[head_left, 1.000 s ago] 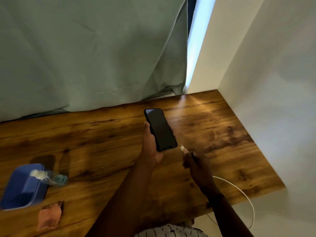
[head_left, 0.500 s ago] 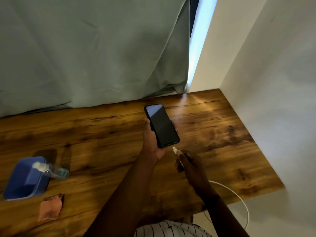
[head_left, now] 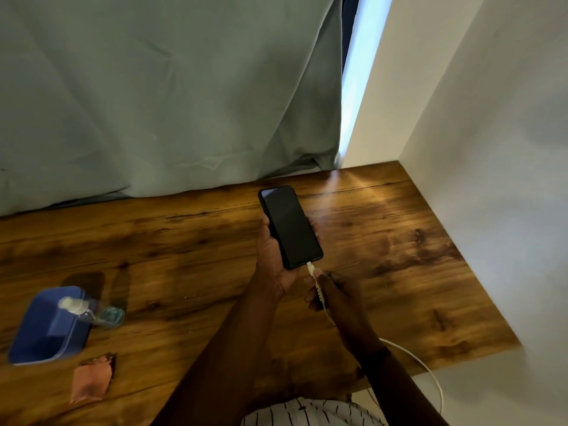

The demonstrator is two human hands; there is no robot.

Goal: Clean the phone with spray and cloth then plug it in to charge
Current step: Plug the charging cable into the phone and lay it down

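Item: phone, screen dark, held above the wooden surface in left hand, grip wrapped around its edges. Right hand pinches charging cable; connector at bottom port. Advice: steady phone, push straight, no twisting.

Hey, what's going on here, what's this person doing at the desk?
A person is plugging in a phone. The left hand holds it screen up above the wooden desk, and the right hand brings the white charging cable plug to its bottom edge; whether it is fully seated is unclear. The screen is dark. A spray bottle, blue tray and pink cloth sit aside on the left.
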